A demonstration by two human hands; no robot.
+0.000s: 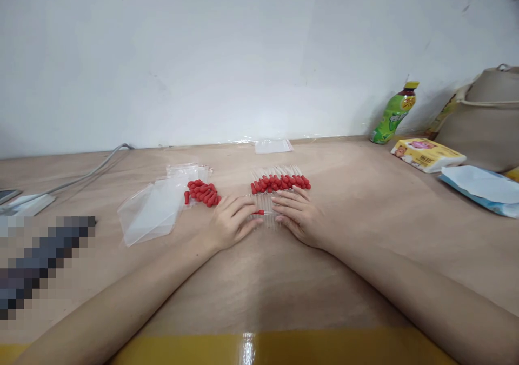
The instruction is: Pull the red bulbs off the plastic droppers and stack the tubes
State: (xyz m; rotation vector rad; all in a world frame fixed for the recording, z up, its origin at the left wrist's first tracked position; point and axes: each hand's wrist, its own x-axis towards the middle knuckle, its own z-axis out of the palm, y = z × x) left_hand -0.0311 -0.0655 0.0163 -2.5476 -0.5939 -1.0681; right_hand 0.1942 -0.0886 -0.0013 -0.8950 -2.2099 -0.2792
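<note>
Brown table (pixel 227 300), pale wall (pixel 227 57) behind. L hand (pixel 232 221) clamps red dropper bulb (pixel 260 212), R hand (pixel 300 218) pinches clear tube (pixel 268 213); both sit btwn the hands, over loose tubes (pixel 266 225). Tube's long axis runs L–R, bulb at its L end. Print on green drink bottle (pixel 391 119) & yellow tissue pack (pixel 424 156) too small to read.

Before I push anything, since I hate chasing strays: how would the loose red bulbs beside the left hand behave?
The red bulbs look rounded, so a push would likely set some rolling. Heaped loosely, they may scatter. Their dull, rubbery look suggests they might squash without breaking.
</note>
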